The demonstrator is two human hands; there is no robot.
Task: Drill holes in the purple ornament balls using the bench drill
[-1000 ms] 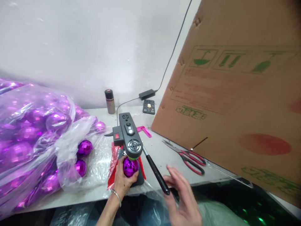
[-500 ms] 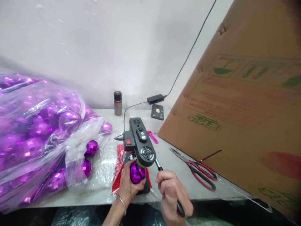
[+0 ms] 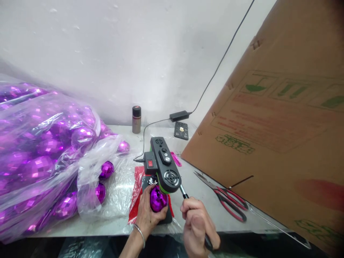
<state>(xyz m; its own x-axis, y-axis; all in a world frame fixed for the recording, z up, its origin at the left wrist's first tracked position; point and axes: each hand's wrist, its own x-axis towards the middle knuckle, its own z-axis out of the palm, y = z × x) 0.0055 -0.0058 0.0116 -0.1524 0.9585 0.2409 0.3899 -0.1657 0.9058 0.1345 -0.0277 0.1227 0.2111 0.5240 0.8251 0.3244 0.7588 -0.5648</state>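
While gripping purple ball (image 3: pixel 158 199) at front end of black device (image 3: pixel 164 166) with left fingers (image 3: pixel 161 215), clenching black handle (image 3: pixel 185 196) in right fingers (image 3: pixel 198 221). Could lose grip on glossy facets if levering unevenly; might nip left fingers, given closeness to device.

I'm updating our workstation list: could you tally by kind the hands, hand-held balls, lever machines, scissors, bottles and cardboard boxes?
Hands: 2 (left hand, right hand)
Held ball: 1
Lever machine: 1
Scissors: 1 pair
Bottle: 1
Cardboard box: 1
Total: 7
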